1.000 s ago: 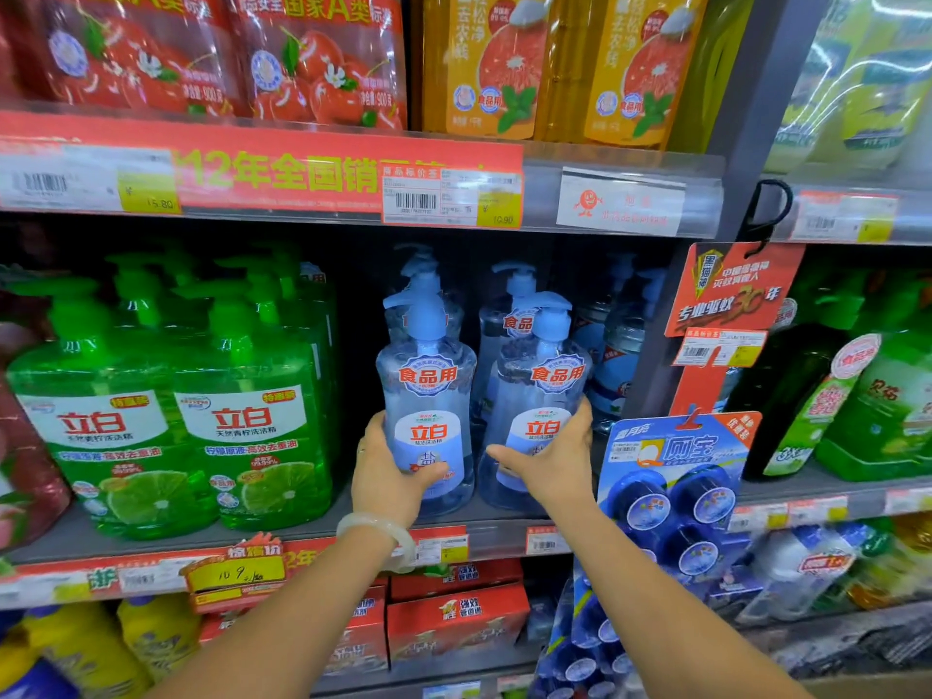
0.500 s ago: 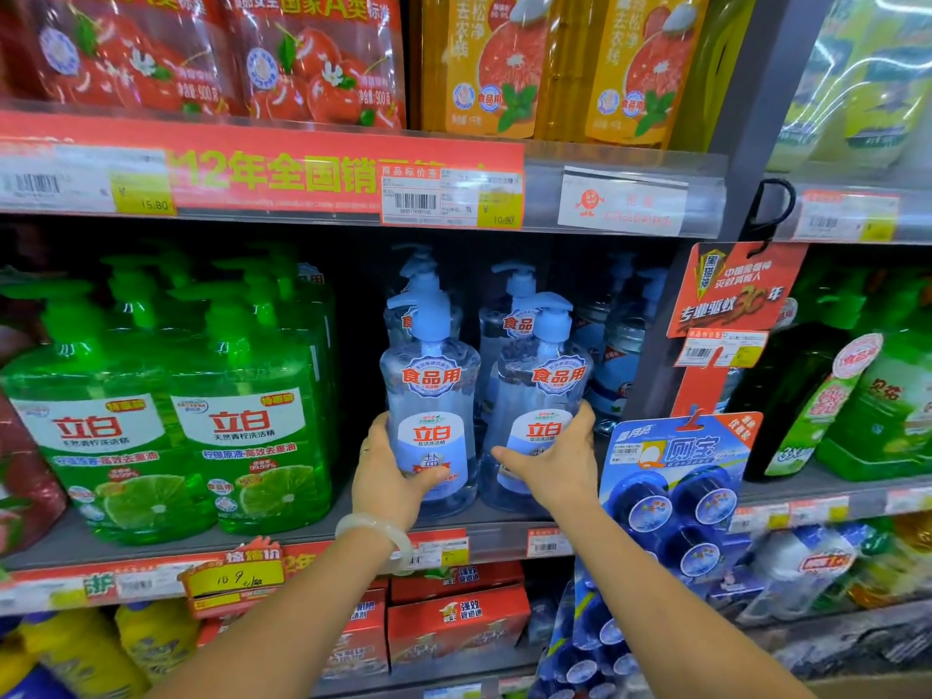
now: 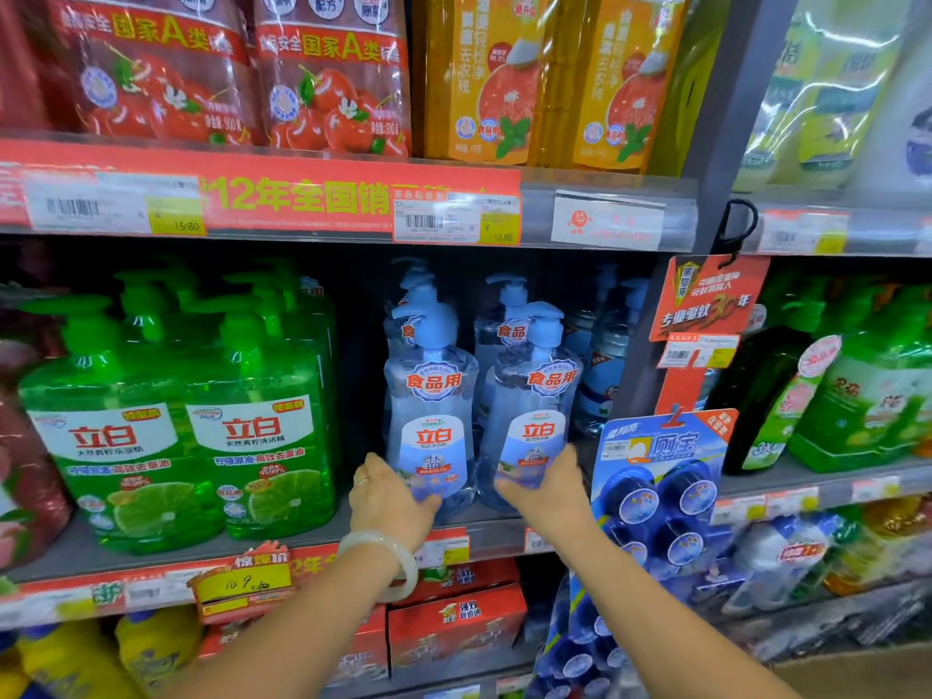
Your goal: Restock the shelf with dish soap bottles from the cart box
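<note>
Standing upright at the front edge of the middle shelf (image 3: 282, 544), two clear bottles with blue pumps sit side by side, labels facing out; I judge they are being squared up so the row reads neatly from the aisle. The left bottle (image 3: 431, 411) and the right bottle (image 3: 529, 421) are the dish soap in the task, and more of the same kind stand behind them in the dark of the shelf.

The left hand (image 3: 388, 502) grips the left bottle low down, thumb across the front of the base and fingers round its side, with a pale bangle (image 3: 391, 557) on the wrist. The right hand (image 3: 547, 491) holds the base of the right bottle the same way. Holding low likely keeps the tall, top-heavy bottles from tipping as they are nudged.

Just beside them on the left stand big green bottles (image 3: 196, 431) with lime labels. Above, the upper shelf carries red and orange pouches (image 3: 328, 78) behind a red price strip (image 3: 353, 194). To the right a blue blister pack (image 3: 660, 486) hangs from the upright. Red cartons (image 3: 454, 628) sit on the shelf below. The cart box is not clearly in view.
</note>
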